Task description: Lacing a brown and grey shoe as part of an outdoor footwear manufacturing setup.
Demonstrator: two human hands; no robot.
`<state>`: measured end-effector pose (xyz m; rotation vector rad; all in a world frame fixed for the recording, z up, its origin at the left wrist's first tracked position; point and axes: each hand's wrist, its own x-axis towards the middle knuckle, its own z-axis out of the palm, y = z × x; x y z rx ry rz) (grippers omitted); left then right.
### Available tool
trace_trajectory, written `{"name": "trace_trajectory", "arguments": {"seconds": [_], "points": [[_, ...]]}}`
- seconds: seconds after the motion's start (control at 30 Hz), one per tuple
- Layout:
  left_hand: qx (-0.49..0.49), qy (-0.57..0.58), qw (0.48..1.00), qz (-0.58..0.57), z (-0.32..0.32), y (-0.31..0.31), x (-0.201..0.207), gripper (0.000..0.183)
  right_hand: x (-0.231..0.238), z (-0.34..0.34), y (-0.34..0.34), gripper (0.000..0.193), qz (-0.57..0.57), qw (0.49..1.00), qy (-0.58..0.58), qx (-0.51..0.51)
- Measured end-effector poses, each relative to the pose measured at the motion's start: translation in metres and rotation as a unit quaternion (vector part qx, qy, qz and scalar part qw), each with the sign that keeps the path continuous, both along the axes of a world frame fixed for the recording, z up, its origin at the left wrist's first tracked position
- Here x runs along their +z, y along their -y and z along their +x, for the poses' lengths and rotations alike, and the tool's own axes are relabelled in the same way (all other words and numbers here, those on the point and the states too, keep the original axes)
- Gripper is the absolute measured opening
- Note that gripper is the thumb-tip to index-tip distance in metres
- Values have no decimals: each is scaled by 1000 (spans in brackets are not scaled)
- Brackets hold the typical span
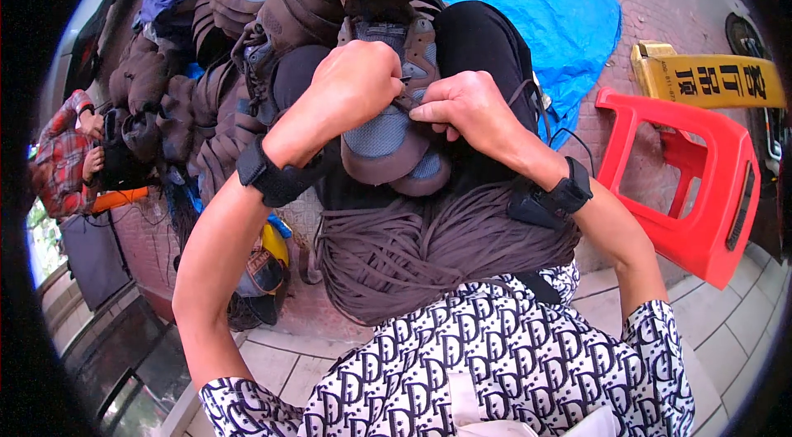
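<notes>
Over my lap lies a grey-blue and brown shoe upper (pixel 375 144), its rounded toe pointing toward me. A second similar upper (pixel 425 177) shows partly beneath it. My left hand (pixel 360 74) is closed in a fist over the upper's lacing area, and its fingertips are turned out of sight. At the upper's right side, the thumb and forefinger of my right hand (pixel 462 107) pinch together close to the eyelets. Whatever is between the fingers of either hand is too small or hidden to make out. A thick bundle of brown-grey shoelaces (pixel 396 247) is spread across my lap.
Stacked shoe uppers (pixel 231 8) pile up at the far left. Blue tarp (pixel 536 16) lies beyond my right knee. A red plastic stool (pixel 718 181) and a yellow sign board (pixel 709 78) stand to the right. Another person in a plaid shirt (pixel 62 148) works at the left.
</notes>
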<state>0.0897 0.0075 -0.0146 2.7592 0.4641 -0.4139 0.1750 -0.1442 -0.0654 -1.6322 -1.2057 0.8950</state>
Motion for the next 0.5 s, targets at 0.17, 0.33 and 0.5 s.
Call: {"name": "trace_trajectory", "arguments": {"seconds": [0.17, 0.33, 0.5], "points": [[11, 40, 993, -114, 0, -1, -4, 21, 0, -1, -4, 18, -62, 993, 104, 2], [32, 60, 986, -154, -3, 2, -4, 20, 20, -3, 1, 19, -136, 986, -30, -86], [27, 102, 979, -173, -4, 7, -9, 21, 20, -2, 9, 21, -108, 991, 40, -73]]}}
